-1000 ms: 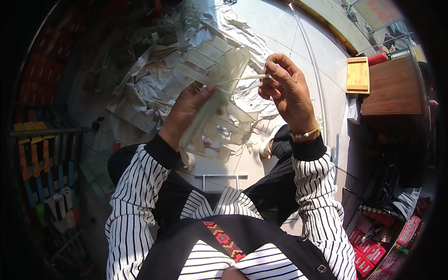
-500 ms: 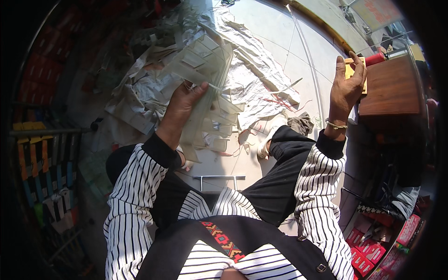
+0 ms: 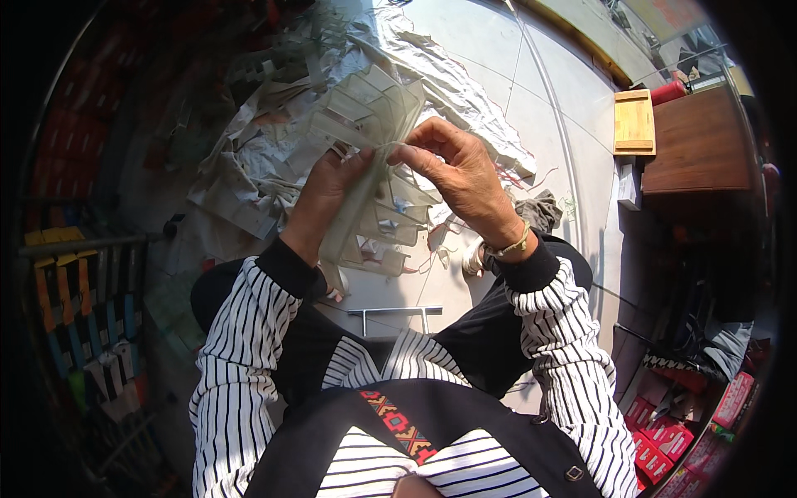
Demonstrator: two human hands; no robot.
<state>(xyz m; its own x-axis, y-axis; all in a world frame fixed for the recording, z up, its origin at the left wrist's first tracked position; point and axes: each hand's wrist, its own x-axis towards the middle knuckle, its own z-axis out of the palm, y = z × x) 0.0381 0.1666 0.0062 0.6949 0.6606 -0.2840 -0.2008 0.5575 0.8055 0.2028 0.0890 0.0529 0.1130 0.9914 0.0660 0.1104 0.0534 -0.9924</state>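
At 11 to 12 o'clock from the middle of the view, a bundle of translucent compartmented plastic trays (image 3: 344, 236) is held tilted above the floor (image 3: 494, 50). The left hand (image 3: 328, 187), at about 10 o'clock, grasps the bundle along its left edge, thumb on the near face. The right hand (image 3: 461, 170), at 1 o'clock with a beaded bracelet (image 3: 517, 240) on its wrist, has its thumb and bent forefinger at a thin pale strip (image 3: 381, 150) by the trays' middle, close to the left thumb; whether those tips pinch the strip, I cannot tell. Beyond the trays, crumpled white sheeting (image 3: 486, 124) spreads from 11 to 1 o'clock. A rumpled grey cloth (image 3: 540, 211) lies between 2 and 3 o'clock. A light wooden box (image 3: 634, 124) stands at 2 o'clock beside a brown wooden cabinet (image 3: 693, 153). Red boxes (image 3: 664, 440) crowd 4 o'clock, a metal bar (image 3: 394, 311) shows at 6, and a rack of hanging packets (image 3: 75, 286) stands at 9.
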